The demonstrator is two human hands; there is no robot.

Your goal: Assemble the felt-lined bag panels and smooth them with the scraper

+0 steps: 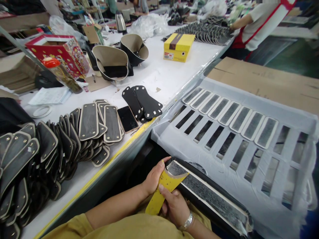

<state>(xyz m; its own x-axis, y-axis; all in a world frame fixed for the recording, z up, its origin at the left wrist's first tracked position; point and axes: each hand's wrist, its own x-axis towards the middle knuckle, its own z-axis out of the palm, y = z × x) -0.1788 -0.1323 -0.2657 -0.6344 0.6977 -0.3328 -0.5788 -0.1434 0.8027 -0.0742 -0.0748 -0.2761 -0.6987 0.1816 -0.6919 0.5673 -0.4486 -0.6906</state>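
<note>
A white-topped table [165, 74] stands left, and a white slotted rack [179, 139] and narrow black-rimmed tray [214, 186] right, of the person's left hand [154, 177] and right hand [177, 207], both closed on a yellow dark-flecked strip [169, 181] between them.

Left forearm [117, 206] bare, slanting in from lower left, elbow bent; left hand [155, 176] forward of the right, digits reaching ahead in a grip. Right hand [175, 206] nearer the torso, thumb [165, 192] laid forward on top, fingers curled below. Right wrist [187, 219] close to the body.
</note>
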